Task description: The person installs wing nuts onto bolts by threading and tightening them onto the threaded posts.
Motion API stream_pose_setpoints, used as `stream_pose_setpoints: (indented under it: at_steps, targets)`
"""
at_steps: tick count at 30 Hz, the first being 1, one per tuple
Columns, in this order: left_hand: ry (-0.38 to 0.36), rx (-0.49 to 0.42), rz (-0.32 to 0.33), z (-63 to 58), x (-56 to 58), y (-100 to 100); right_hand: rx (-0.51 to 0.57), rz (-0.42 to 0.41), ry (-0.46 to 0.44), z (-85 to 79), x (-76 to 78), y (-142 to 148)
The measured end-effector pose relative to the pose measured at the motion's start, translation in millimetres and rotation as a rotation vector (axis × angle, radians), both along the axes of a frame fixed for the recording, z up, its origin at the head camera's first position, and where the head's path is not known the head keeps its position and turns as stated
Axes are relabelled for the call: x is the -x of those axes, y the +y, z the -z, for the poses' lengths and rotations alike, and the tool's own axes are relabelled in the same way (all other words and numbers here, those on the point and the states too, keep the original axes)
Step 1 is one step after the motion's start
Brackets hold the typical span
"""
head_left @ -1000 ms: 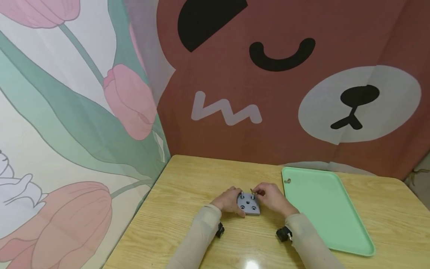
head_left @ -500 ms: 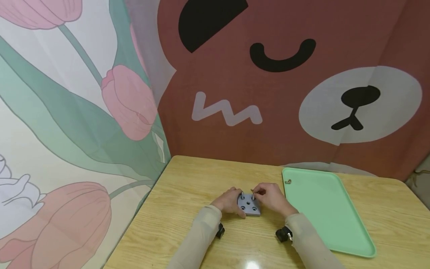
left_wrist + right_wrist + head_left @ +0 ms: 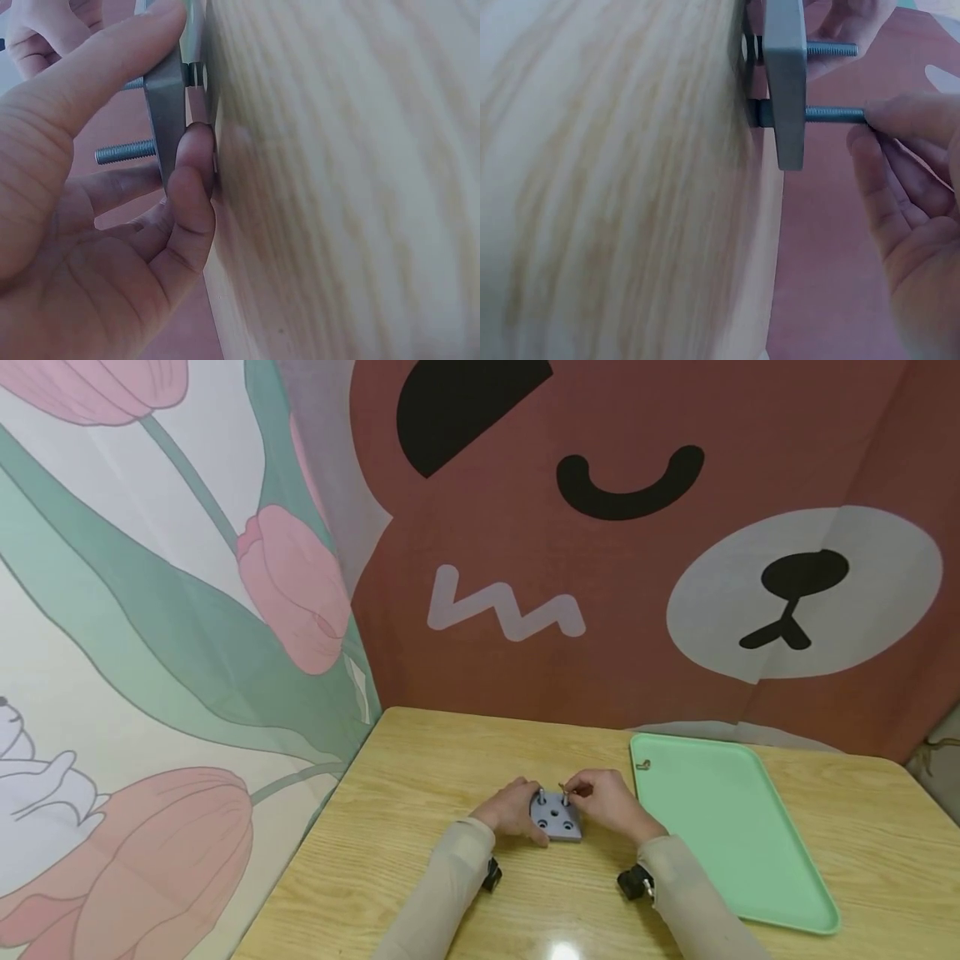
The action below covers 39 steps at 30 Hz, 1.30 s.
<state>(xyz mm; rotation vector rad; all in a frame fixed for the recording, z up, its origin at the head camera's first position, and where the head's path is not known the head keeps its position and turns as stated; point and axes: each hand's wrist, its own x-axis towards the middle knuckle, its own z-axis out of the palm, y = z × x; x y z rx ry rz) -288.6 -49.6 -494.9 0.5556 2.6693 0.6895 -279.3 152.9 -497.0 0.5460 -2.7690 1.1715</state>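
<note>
We see a grey plate (image 3: 556, 815) lying on the wooden surface (image 3: 420, 793), near the middle of its near edge and just left of a green tray (image 3: 735, 843). The plate has several round holes, and two threaded bolts (image 3: 832, 114) stand up through it at its far side.

The left hand (image 3: 510, 810) has its grip closed on the plate's left edge: in the left wrist view the thumb (image 3: 97, 82) lies along the plate's top face and a fingertip (image 3: 191, 169) is curled against its underside, next to the surface. The plate sits slightly raised there, on the bolt heads beneath it.

The right hand (image 3: 611, 802) is at the plate's far right corner. Its grip is pinched on the upper end of the right bolt: in the right wrist view the thumb and forefinger (image 3: 900, 120) close over the bolt's tip, while the other fingers are loosely curled below. A small brass-coloured piece shows at those fingertips in the head view; we cannot tell what it is.

One small metal part (image 3: 642, 766) lies in the tray's far left corner. The tray lies toward the surface's right edge. Printed cloths hang behind the far edge and along the left edge of the surface.
</note>
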Motion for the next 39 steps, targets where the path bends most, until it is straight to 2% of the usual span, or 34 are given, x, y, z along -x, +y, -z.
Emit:
stream_pose_setpoints:
  at_steps: [3, 8, 20, 28, 39]
  targets:
    - [0.004, -0.006, 0.001, 0.1, 0.2, -0.2, -0.014, -0.031, 0.015, -0.7, -0.2, 2.1]
    - [0.013, -0.001, 0.004, 0.5, 1.0, -0.6, -0.045, -0.075, 0.091, -1.8, 0.1, 3.9]
    - [0.011, 0.012, 0.008, 0.4, 1.3, 2.0, -0.099, -0.078, 0.153, -2.4, 2.7, 1.5]
    - [0.013, 0.013, 0.004, -1.5, 0.8, 1.1, -0.088, -0.037, 0.072, -6.4, 0.3, -2.6]
    - [0.013, 0.022, 0.004, -0.5, 0.5, 0.9, -0.084, -0.028, 0.043, -5.3, 0.4, -5.9]
